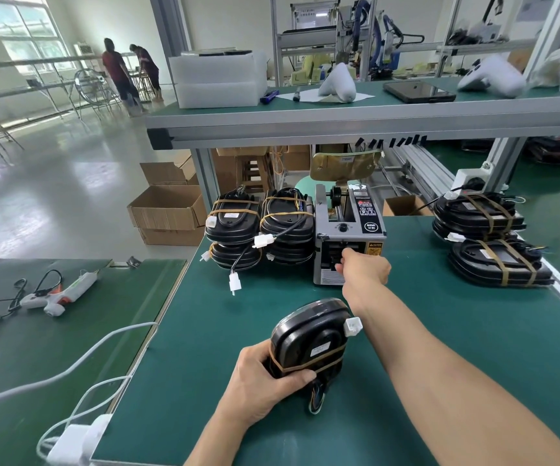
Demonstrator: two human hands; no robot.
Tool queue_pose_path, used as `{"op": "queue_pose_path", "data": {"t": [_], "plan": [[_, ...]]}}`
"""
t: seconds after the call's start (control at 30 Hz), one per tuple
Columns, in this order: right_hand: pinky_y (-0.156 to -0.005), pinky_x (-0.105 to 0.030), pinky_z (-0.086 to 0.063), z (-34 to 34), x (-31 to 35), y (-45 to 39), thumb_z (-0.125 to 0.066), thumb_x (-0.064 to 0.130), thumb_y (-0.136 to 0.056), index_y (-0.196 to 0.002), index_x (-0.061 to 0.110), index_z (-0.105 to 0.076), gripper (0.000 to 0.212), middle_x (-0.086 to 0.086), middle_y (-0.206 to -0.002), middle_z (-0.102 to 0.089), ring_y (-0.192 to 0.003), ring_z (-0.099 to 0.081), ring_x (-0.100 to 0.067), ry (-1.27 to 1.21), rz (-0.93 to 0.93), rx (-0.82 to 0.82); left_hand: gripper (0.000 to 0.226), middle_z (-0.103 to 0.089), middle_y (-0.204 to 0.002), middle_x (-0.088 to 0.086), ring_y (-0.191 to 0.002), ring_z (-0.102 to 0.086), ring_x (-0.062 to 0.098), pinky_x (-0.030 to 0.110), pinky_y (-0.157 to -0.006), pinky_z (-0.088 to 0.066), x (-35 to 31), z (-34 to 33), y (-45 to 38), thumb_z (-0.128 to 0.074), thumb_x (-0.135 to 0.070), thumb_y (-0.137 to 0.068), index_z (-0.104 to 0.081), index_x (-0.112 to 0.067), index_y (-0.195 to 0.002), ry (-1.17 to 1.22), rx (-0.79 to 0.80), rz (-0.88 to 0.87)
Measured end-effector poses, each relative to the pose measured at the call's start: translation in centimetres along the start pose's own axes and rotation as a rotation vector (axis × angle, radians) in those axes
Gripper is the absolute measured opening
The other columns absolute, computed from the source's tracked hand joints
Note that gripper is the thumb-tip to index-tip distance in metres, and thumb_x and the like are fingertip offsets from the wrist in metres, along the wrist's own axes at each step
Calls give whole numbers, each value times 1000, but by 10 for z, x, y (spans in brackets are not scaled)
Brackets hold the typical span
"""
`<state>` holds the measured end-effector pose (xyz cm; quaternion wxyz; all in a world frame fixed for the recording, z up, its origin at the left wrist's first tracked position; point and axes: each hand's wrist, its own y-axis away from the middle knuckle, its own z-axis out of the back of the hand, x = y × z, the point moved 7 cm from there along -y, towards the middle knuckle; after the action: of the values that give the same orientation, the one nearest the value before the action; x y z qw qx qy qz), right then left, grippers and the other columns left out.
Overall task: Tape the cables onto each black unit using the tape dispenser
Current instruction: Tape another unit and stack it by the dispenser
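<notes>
**Right hand at the dispenser mouth, left hand steadying the unit**

Left hand clamps the near end of the unit, fingers curled round its edge and thumb on top, pinning it to the green mat. One band of tape already crosses the unit just beyond that thumb. Its cable loops out below the hand, and a white plug sits at the far corner.

Away from that grip, the right hand reaches to the dispenser, fingertips at the outlet slot. It looks to be pinching a strip there, but the hand hides the tape, so I cannot tell whether it has hold.

Handling call: the unit looks like a rigid plastic shell with some weight, smooth and a bit slick, so holding it by the rim is sound. The cable is springy and will want to uncoil; press it flat before the strip lands. The tape is thin and sticky, best taken by one end only.

Left of the dispenser, taped units stand stacked; right of it, more lie piled. Off the mat's far left, open cardboard boxes sit on the floor, contents not visible.
</notes>
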<state>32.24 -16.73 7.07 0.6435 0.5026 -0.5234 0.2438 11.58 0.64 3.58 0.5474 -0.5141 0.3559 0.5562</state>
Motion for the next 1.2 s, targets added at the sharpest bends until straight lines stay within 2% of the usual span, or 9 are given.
{"op": "queue_pose_path", "data": {"t": [0.1,0.27,0.4,0.53,0.67,0.83,0.97,1.1,1.2], "plan": [[-36,-17,-41,-2,-3,-2,-75,8,-87,-82,8,-67,9,-5,-76,-74,-37,-64,-6,-39,-16,6,32,-81,-87,-7,-81,-70,0,18,-75,-54,0,0,0,-95,-55,-73,-81,-34,-93,1,1,0],[-50,-21,-45,6,0,12,-72,11,-86,-80,11,-68,7,0,-74,-73,-51,-66,-8,-119,-10,66,38,-82,-91,-5,-84,-73,2,18,-77,-54,-2,-1,0,-94,-61,-72,-82,-34,-96,-2,7,-4],[-66,-26,-49,30,-19,40,-75,22,-91,-89,15,-73,7,-1,-83,-74,-71,-69,-12,-117,55,381,37,-82,-92,-6,-85,-73,3,19,-78,-54,-2,0,0,-93,-61,-73,-82,-35,-97,11,1,-2],[-73,-31,-54,52,-46,80,-73,33,-84,-105,13,-69,29,-4,-89,-76,-80,-70,-15,-159,101,607,27,-81,-89,-7,-81,-72,2,18,-76,-54,-1,1,-2,-94,-49,-73,-81,-35,-93,-15,-1,12],[-66,-24,-56,46,-54,97,-65,27,-94,-102,9,-71,21,-1,-86,-77,-78,-72,-13,-209,120,595,23,-80,-85,-8,-77,-69,0,17,-73,-54,0,1,1,-92,-46,-72,-79,-37,-89,-24,-9,20],[-76,-36,-50,37,-40,108,-54,41,-84,-105,23,-65,29,7,-80,-72,-79,-66,-13,-76,197,567,29,-82,-91,-8,-83,-73,2,22,-77,-56,-3,0,0,-91,-49,-72,-80,-37,-97,-42,-10,6],[-79,-37,-51,37,-2,118,-43,51,-88,-102,42,-56,20,15,-88,-70,-85,-64,-4,273,548,540,53,-81,-115,-3,-110,-77,15,29,-95,-59,-11,0,-2,-91,-60,-76,-76,-34,-120,8,-28,-63],[-71,-32,-46,28,24,147,-41,43,-94,-114,30,-48,25,12,-63,-59,-66,-58,-6,639,1098,439,66,-76,-131,-3,-125,-71,20,27,-104,-54,-12,2,-3,-92,-49,-80,-64,-37,-139,43,-23,-86],[-81,-37,-45,26,16,154,-46,36,-95,-116,20,-54,28,16,-65,-53,-63,-45,-5,787,1226,395,63,-77,-122,-8,-114,-73,22,29,-96,-55,-6,-1,-4,-89,-37,-79,-63,-45,-135,-82,-3,-51]]}}
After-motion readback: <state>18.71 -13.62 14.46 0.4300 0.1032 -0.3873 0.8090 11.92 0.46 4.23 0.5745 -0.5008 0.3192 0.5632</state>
